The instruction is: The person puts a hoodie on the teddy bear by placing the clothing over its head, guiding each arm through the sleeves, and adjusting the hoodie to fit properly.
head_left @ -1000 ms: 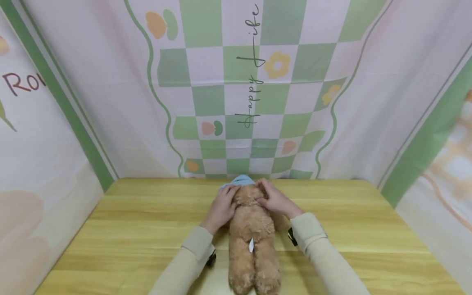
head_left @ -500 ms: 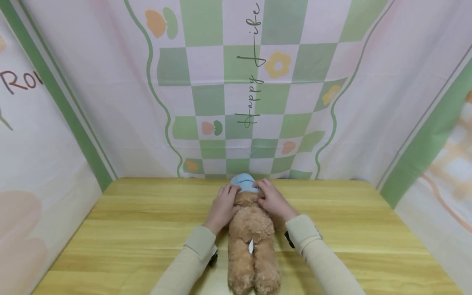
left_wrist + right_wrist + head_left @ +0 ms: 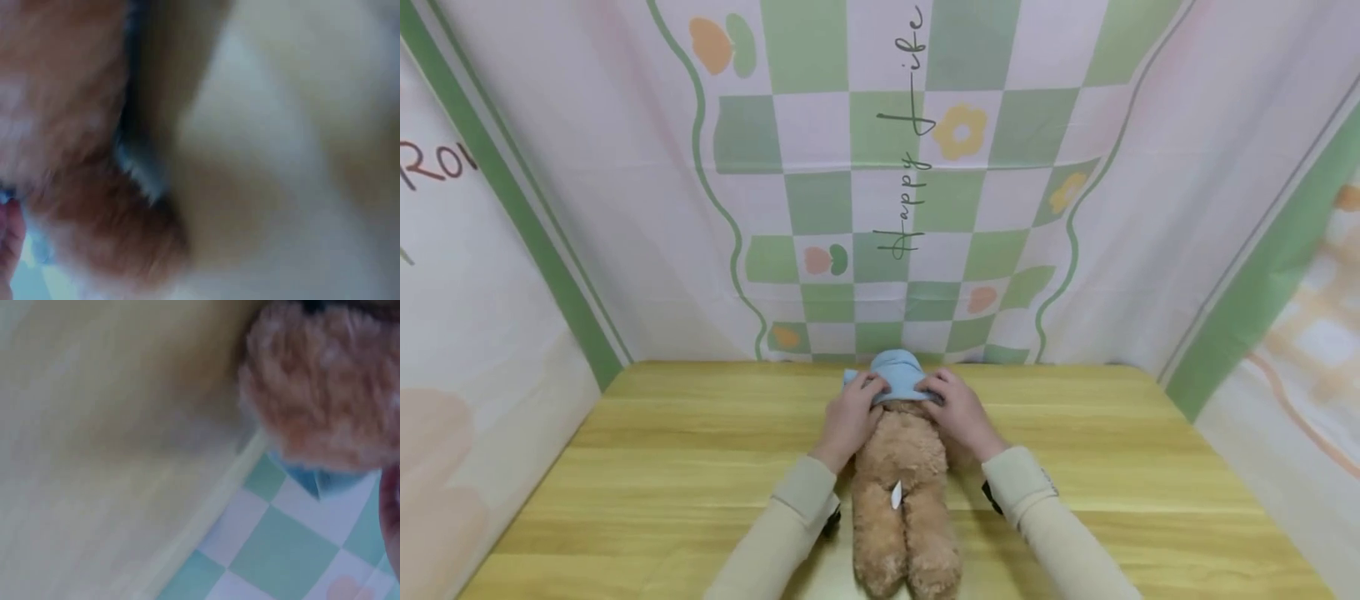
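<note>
A brown plush bear [image 3: 901,454] lies lengthwise on the table, its legs towards me and a small white tag [image 3: 897,495] between them. A light blue cloth hat [image 3: 898,377] covers the far end of its head. My left hand [image 3: 852,414] pinches the hat's near edge on the left. On the right side, my right hand [image 3: 957,410] pinches that same edge. In the left wrist view, brown fur [image 3: 94,206] fills the left side, with part of a hand at the border. Fur [image 3: 325,387] and some blue cloth [image 3: 334,480] show in the right wrist view.
The wooden table [image 3: 700,483] extends to both sides of the bear. A green-and-white checked curtain [image 3: 887,200] hangs right behind its far edge, and printed cloth [image 3: 467,350] encloses the left and right sides.
The hat has come down over the bear's head towards me, covering fur that showed before. Both hands stay at the head, now on the hat's edge. The view has shifted slightly.
</note>
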Demonstrator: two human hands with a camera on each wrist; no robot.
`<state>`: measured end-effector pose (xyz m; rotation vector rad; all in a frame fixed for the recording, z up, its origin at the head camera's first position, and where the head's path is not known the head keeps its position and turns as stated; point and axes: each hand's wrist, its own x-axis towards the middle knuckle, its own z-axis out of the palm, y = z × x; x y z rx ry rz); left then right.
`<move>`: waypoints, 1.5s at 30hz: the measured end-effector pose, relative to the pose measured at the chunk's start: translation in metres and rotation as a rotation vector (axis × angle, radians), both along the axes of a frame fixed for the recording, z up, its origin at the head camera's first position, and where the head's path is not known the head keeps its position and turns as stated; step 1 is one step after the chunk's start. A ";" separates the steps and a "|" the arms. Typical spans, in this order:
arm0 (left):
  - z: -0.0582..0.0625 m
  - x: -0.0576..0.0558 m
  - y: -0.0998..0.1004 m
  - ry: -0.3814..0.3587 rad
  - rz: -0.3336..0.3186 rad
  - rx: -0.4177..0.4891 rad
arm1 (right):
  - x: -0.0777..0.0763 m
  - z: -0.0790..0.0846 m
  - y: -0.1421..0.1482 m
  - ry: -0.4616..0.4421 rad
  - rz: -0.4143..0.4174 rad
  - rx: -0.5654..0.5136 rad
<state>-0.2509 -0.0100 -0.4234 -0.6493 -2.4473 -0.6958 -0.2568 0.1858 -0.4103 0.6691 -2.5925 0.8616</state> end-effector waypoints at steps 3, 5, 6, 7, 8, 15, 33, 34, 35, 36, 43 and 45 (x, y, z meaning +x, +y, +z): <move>0.011 -0.001 -0.005 -0.107 -0.025 -0.038 | -0.001 0.002 0.006 -0.013 0.011 -0.031; 0.020 0.002 -0.006 -0.242 -0.050 -0.065 | -0.002 0.002 0.009 -0.014 0.017 -0.035; 0.024 0.004 -0.006 -0.319 -0.064 -0.083 | -0.002 0.002 0.010 -0.016 0.021 -0.032; 0.028 0.006 -0.006 -0.387 -0.080 -0.111 | -0.002 0.003 0.011 -0.019 0.019 -0.027; 0.032 0.009 -0.005 -0.461 -0.095 -0.133 | -0.002 0.004 0.011 -0.019 0.019 -0.023; 0.039 0.026 0.000 -0.603 -0.147 -0.252 | -0.003 0.017 0.006 -0.157 0.042 0.003; 0.024 0.022 0.002 -0.510 -0.087 -0.154 | -0.005 0.013 -0.017 -0.037 0.012 0.107; 0.024 0.021 0.002 -0.503 -0.088 -0.160 | -0.005 0.012 -0.017 -0.032 0.005 0.101; 0.024 0.021 0.001 -0.502 -0.088 -0.158 | -0.005 0.011 -0.018 -0.027 -0.003 0.093; 0.024 0.020 0.001 -0.499 -0.089 -0.152 | -0.005 0.010 -0.018 -0.027 -0.008 0.085; 0.023 0.020 -0.002 -0.511 -0.104 -0.104 | -0.003 0.010 -0.011 -0.094 -0.003 0.051; 0.023 0.020 -0.002 -0.508 -0.111 -0.108 | -0.003 0.010 -0.009 -0.107 0.012 0.068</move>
